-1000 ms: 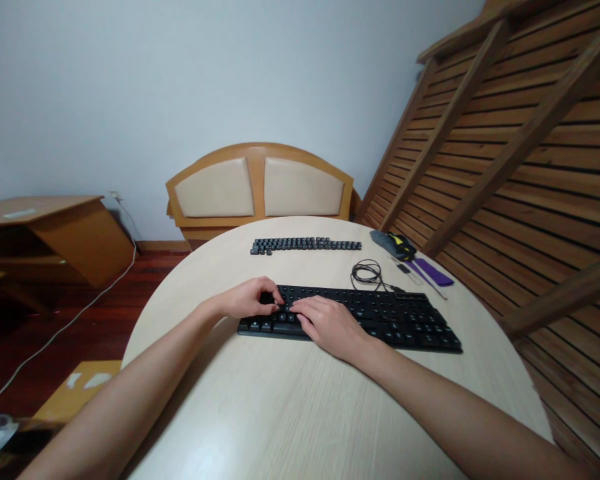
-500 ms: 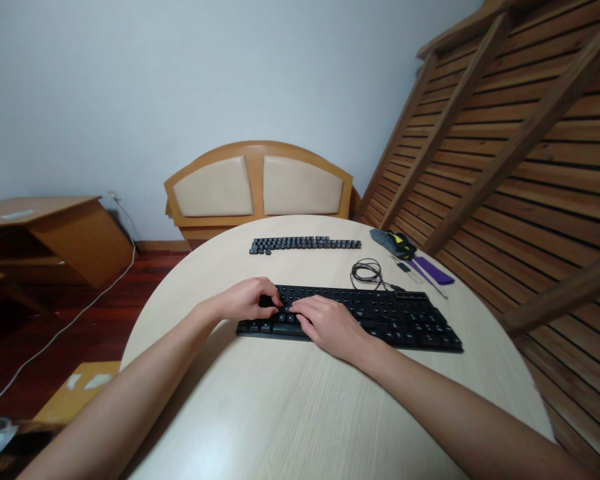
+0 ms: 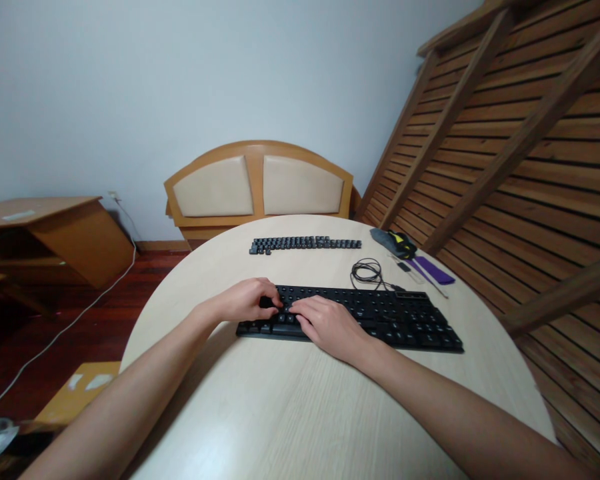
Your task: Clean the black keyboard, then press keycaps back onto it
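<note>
A black keyboard [image 3: 400, 327] lies flat on the table, with several keycaps off its upper rows and caps in place along the bottom and at the right. Over its left part, my left hand [image 3: 250, 299] is closed, thumb and forefinger tips brought together at the keys. Whatever those tips hold is too small and dark to make out. My right hand [image 3: 330, 323] rests on the keyboard just to the right, fingers stretched out and their tips beside the left fingertips. Loose black keycaps [image 3: 300, 243] stand in rows farther back.
The round pale table [image 3: 260, 413] bears a coiled black cable [image 3: 367, 272] behind the keyboard. At the back right lie a grey and yellow-black item [image 3: 400, 243], a purple strip [image 3: 434, 270] and a thin metal rod [image 3: 427, 277]. Wooden slats [image 3: 530, 167] lean close on the right.
</note>
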`<state>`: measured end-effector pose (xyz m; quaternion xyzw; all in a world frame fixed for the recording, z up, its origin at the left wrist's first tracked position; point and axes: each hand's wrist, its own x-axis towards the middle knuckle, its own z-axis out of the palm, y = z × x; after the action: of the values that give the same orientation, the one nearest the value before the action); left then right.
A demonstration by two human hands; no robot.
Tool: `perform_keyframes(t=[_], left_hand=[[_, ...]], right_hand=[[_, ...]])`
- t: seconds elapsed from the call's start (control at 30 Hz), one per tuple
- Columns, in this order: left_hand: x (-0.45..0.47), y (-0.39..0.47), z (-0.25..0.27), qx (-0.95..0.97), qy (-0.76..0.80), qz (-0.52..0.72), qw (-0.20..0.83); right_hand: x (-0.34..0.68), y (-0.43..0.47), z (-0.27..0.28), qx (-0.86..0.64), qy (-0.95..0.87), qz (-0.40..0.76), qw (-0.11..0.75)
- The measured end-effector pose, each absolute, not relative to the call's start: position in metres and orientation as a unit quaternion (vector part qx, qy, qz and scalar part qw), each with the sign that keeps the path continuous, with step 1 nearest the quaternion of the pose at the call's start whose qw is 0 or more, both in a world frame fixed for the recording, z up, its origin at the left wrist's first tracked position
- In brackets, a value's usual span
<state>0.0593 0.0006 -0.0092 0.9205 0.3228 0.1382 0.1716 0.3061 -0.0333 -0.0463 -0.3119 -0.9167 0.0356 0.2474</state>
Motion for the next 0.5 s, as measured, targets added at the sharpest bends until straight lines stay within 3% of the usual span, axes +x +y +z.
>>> perform_keyframes(t=[0.5], left_hand=[[0.0627, 0.0018, -0.0106, 0.918, 0.305, 0.157, 0.198]], right_hand=[[0.3054, -0.0333, -0.0461, -0.307, -0.92, 0.03, 0.242]])
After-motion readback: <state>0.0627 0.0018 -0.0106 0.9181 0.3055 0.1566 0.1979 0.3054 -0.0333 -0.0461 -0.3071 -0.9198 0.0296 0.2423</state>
